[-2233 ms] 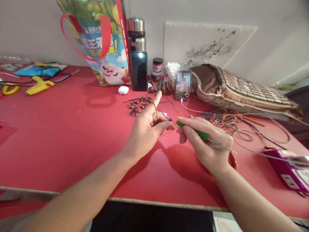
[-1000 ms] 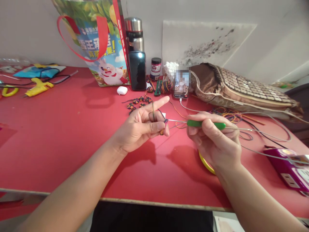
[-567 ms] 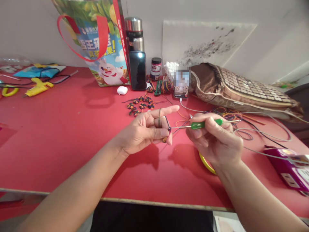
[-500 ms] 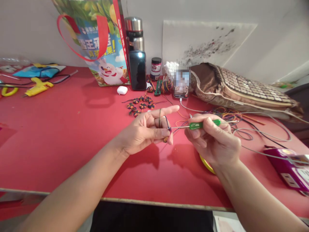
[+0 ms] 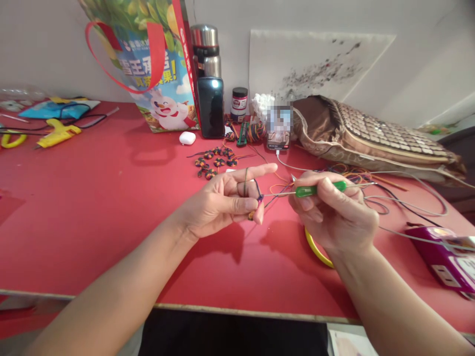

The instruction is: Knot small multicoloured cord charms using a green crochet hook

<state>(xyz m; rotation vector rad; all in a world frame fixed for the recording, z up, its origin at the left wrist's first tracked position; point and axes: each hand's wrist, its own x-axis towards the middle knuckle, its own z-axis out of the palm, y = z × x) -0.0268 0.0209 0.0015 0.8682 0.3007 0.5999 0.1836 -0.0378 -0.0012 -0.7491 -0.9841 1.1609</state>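
Note:
Between thumb and fingers, my left hand (image 5: pixel 226 200) pinches a small multicoloured crochet piece (image 5: pixel 251 215), mostly covered by the fingers. Dark yarn (image 5: pixel 246 180) loops around the stretched-out index finger. My right hand (image 5: pixel 337 212) grips a crochet hook (image 5: pixel 306 191) by its green handle, its thin metal shaft pointing left. The hook's tip meets the yarn at my left fingertips; whether it sits inside a loop is too small to tell. Beyond my left hand lie several small crocheted flowers (image 5: pixel 218 161) in mixed dark, orange and green yarn.
A yellow scissors handle (image 5: pixel 318 251) lies below my right hand. Loose yarn (image 5: pixel 349 173) and a white cable (image 5: pixel 297 168) run behind it. Further back stand a propped phone (image 5: pixel 279 131), a dark phone (image 5: pixel 211 109) and a gift bag (image 5: pixel 163 74). A yellow glue gun (image 5: pixel 58 133) is at left.
My right hand has moved slightly to the right with the crochet hook, so more of its shaft shows between the hands. My left hand stays almost in place.

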